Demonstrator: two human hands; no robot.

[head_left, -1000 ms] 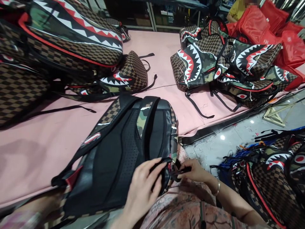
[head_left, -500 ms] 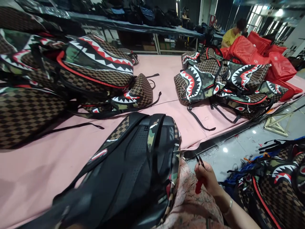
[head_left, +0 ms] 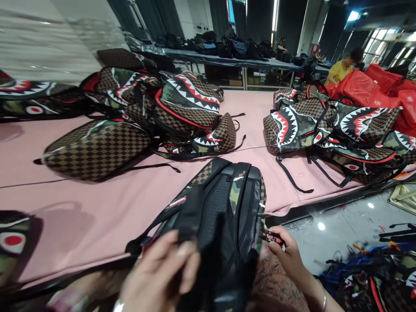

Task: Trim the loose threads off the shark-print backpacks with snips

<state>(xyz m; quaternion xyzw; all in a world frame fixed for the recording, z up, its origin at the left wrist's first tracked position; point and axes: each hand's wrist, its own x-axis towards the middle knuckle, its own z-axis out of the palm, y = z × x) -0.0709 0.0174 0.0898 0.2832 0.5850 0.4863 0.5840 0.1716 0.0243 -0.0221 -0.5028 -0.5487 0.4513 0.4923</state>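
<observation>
A backpack (head_left: 214, 203) lies on the pink-topped table (head_left: 113, 212) above shiny floor (head_left: 344, 223).

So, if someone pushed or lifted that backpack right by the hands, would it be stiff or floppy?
The backpack probably wouldn't roll: it lies on its broad side, back panel up. That panel looks padded, so it may hold some shape when lifted. The shoulder straps look bendy, curving over the panel, so they'd likely flop.
</observation>
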